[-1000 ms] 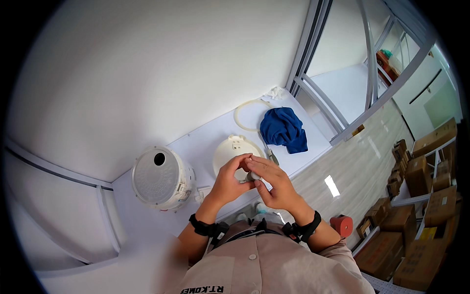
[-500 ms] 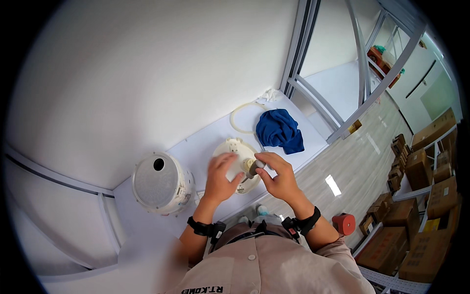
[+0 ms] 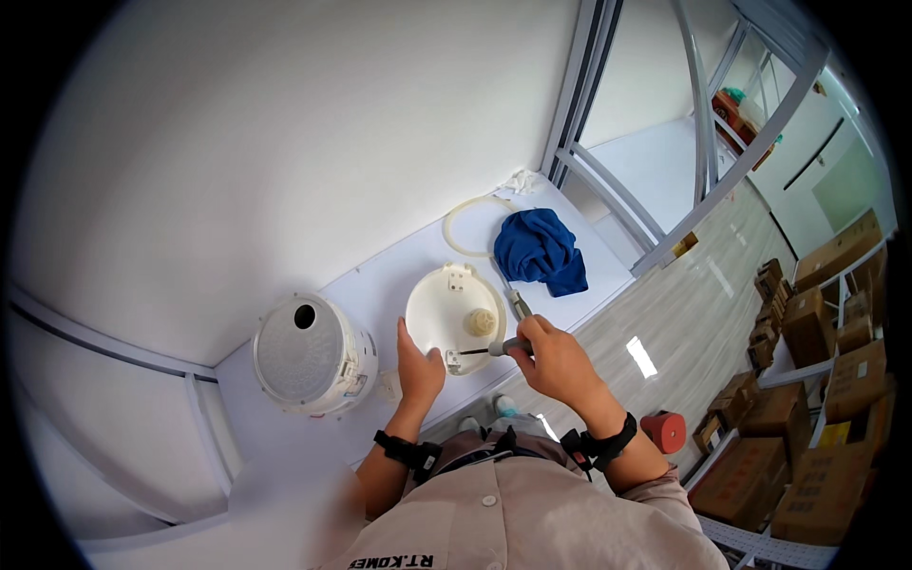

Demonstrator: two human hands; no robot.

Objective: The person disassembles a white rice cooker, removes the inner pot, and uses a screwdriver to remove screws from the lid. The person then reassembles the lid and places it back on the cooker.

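My right hand point(image 3: 562, 366) is closed around the grey handle of a screwdriver point(image 3: 508, 347). The thin dark shaft points left, its tip at a small white bracket on the near rim of a round cream-white lid point(image 3: 432, 309). The lid lies with its hollow side up, and a ribbed cream knob-like part point(image 3: 482, 322) stands inside it. My left hand point(image 3: 418, 370) grips the lid's near-left rim, thumb on the inner side and fingers along the outside. Just beyond my right hand lies a slim grey-green tool point(image 3: 519, 303), partly hidden by the fingers.
A white drum-shaped appliance point(image 3: 302, 356) with a dark round hole stands left on the white table point(image 3: 380, 275). Behind the lid are a blue cloth point(image 3: 540, 249) and a pale ring point(image 3: 450, 228). Right of me are a red stool point(image 3: 664, 432) and shelved cardboard boxes point(image 3: 750, 470).
My right hand has moved down and right, and the screwdriver shaft now reaches the near bracket. My left hand has dropped from over the lid to its rim, uncovering the inside.
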